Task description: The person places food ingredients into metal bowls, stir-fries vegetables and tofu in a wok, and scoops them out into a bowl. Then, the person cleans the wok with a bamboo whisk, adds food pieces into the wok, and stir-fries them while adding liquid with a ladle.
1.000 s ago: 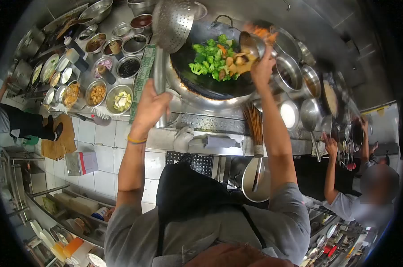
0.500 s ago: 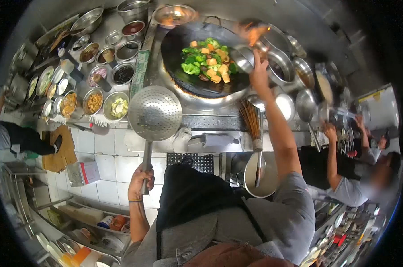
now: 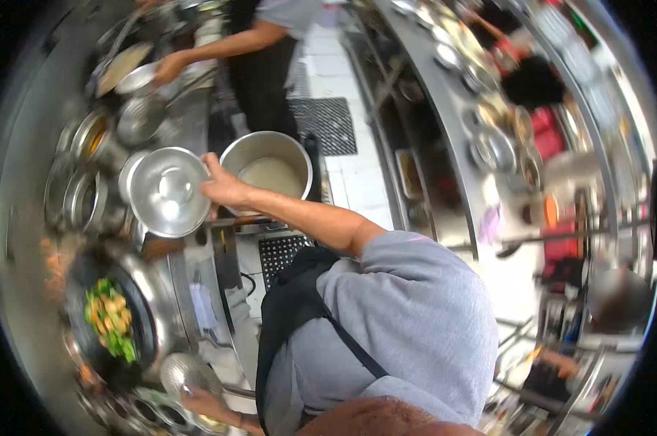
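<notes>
My right hand [image 3: 225, 185] grips the rim of a shiny metal bowl [image 3: 170, 196], just left of a deep pot [image 3: 303, 163] with pale liquid. At the lower left, my left hand [image 3: 205, 403] is closed at the perforated skimmer [image 3: 189, 374], its handle largely hidden. The skimmer is beside the dark wok [image 3: 145, 320] on the stove. Green broccoli and golden brown pieces [image 3: 112, 316] lie together in the wok. The bowl looks empty inside, with bright reflections.
Orange flame [image 3: 52, 261] shows near the wok. Metal containers [image 3: 85, 200] stand behind the bowl. A co-worker's arm [image 3: 219, 47] reaches over pans at the top. A long steel counter [image 3: 444, 138] with dishes runs on the right. Another person's hand [image 3: 561, 362] shows at the lower right.
The view has swung toward the right. My right hand has left the wok and ladle and now has the metal bowl. The skimmer has come beside the wok.
</notes>
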The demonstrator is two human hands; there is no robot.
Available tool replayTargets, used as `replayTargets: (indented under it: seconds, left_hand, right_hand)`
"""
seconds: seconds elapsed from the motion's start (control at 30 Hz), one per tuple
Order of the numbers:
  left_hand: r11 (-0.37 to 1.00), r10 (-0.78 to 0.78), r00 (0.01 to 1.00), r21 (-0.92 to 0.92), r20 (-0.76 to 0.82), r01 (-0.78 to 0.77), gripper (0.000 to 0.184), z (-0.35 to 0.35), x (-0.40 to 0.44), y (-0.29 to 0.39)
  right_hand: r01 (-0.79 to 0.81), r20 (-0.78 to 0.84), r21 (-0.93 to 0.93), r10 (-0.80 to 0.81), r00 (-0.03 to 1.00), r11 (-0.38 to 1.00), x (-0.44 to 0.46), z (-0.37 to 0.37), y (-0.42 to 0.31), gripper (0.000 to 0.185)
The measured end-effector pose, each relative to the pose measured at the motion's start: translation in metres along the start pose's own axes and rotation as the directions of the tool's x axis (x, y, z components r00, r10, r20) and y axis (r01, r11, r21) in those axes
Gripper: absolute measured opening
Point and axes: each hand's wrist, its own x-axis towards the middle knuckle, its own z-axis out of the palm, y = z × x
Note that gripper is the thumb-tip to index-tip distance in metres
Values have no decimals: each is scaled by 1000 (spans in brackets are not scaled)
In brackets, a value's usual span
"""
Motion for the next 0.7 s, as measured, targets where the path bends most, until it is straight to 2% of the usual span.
replayTargets:
  seconds: [0.03, 0.07, 0.1, 0.17, 0.2, 0.23, 0.27, 0.3, 0.37, 0.43, 0.5, 0.53, 0.63, 0.67, 0.7]
  left_hand:
    - [983, 154, 979, 126, -137, -137, 37, 12, 42, 6]
    - [947, 316, 917, 140, -244, -289, 40, 3, 79, 50]
    - [953, 303, 902, 89, -307, -290, 39, 6, 104, 77]
    - [952, 289, 911, -10, -293, -305, 43, 35, 156, 62]
    - [959, 274, 915, 17, -298, -281, 42, 58, 183, 45]
    - [985, 173, 959, 19, -223, -173, 44, 35, 179, 81]
    - [987, -112, 981, 92, -157, 128, 48, 19, 178, 111]
    - [992, -22, 980, 118, -197, 46, 47, 32, 193, 81]
    - [978, -38, 978, 195, -204, 79, 47, 33, 199, 86]
    - [955, -74, 972, 267, -221, 133, 52, 35, 192, 100]
    - [918, -124, 959, 337, -255, 208, 60, 34, 188, 102]
    - [915, -96, 963, 359, -253, 186, 59, 35, 190, 98]
    - [920, 11, 965, 380, -262, 93, 56, 35, 187, 100]
    - [924, 46, 964, 377, -263, 59, 55, 33, 185, 100]
    - [925, 86, 962, 381, -260, 21, 54, 31, 183, 99]
  right_hand:
    - [38, -107, 49, -32, 994, 998, -12, -35, 6, 58]
    - [51, -213, 104, -28, 977, 993, -26, -72, 9, 57]
    - [71, -311, 155, -20, 950, 985, -43, -110, 9, 57]
    - [121, -551, 183, 0, 835, 976, -88, -178, 7, 55]
    - [218, -656, 170, -54, 752, 961, -113, -212, 4, 54]
    - [308, -748, 143, -101, 656, 940, -139, -244, 1, 52]
    - [327, -822, 133, -81, 564, 936, -169, -273, 0, 51]
    - [342, -882, 121, -57, 468, 932, -199, -301, 0, 51]
    - [332, -963, 46, -47, 265, 942, -260, -346, 4, 50]
    - [408, -982, 27, -51, 180, 913, -314, -372, 0, 48]
    - [387, -997, 28, 0, 71, 922, -341, -394, -1, 48]
    - [383, -997, 21, -8, 74, 924, -347, -404, -2, 48]
    - [428, -986, 106, 37, 165, 897, -338, -466, 5, 46]
    - [480, -961, 149, 12, 278, 865, -334, -499, 14, 40]
    - [480, -975, 163, 67, 210, 862, -321, -530, 20, 37]
